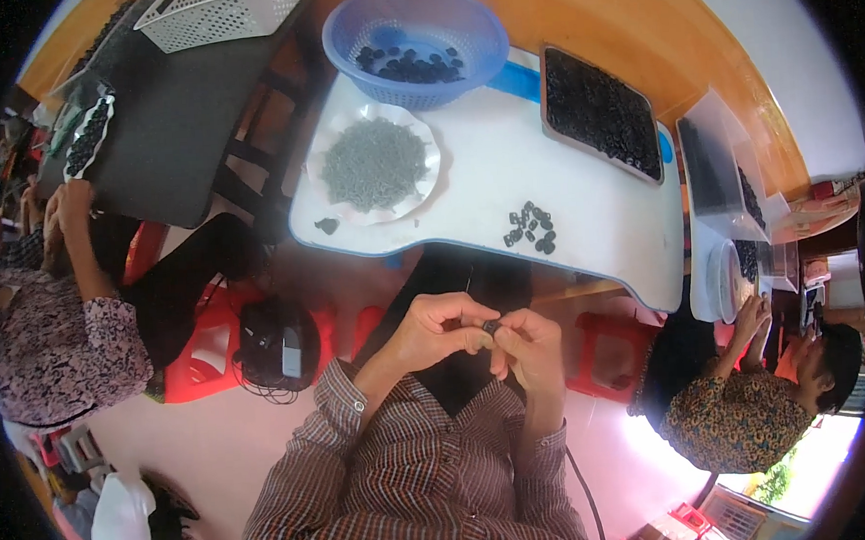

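Both hands meet over the lap, below the near edge of the white table (pixel 595 229). Left hand (pixel 442 329) and right hand (pixel 530 348) pinch one small black part (pixel 491 326) between their fingertips; fingers closed tight on it from both sides. The part is dark, blocky and tiny; whether a pin is already seated in it cannot be told at this size.

Progress, judged from the layout: a small cluster of black pieces (pixel 530 227) lies on the table just ahead of the hands, probably finished ones. Only a few so far. Much is left: the dark tray (pixel 599 113) at the far right is full of black parts, the blue basket (pixel 415 41) holds a thin layer, and the white paper plate (pixel 375 164) carries a full heap of small grey metal bits. One stray dark piece (pixel 326 225) sits by the plate.
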`<state>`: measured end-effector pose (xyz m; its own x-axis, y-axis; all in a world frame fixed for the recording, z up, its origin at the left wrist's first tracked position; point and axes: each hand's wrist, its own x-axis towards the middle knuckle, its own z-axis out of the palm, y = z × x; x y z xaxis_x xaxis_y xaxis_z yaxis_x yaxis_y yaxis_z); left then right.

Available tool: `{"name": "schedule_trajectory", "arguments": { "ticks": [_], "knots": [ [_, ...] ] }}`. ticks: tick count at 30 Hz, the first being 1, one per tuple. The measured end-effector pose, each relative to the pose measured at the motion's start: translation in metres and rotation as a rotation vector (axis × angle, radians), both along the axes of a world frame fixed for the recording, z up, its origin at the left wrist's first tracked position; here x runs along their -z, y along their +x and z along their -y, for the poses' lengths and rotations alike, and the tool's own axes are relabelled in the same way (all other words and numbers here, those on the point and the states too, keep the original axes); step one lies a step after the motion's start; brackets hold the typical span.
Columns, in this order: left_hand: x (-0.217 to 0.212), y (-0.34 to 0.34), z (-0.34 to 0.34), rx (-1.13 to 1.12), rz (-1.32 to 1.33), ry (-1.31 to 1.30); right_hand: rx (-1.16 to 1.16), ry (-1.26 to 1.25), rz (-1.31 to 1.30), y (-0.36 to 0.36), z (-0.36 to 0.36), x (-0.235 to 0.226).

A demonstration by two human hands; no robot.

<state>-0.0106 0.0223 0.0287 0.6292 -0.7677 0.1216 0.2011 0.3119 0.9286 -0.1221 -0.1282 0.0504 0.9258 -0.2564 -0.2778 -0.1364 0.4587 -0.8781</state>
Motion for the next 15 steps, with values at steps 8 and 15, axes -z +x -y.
{"name": "schedule_trajectory", "arguments": {
  "ticks": [8,15],
  "knots": [
    [0.0005,0.0044,-0.0016,0.102,-0.053,0.04,0.009,0.051,0.01,0.0001,-0.0024,0.0022],
    [0.0012,0.0024,0.0075,0.108,-0.173,-0.058,-0.012,0.071,0.025,0.0019,0.004,0.0012]
  ]
}}
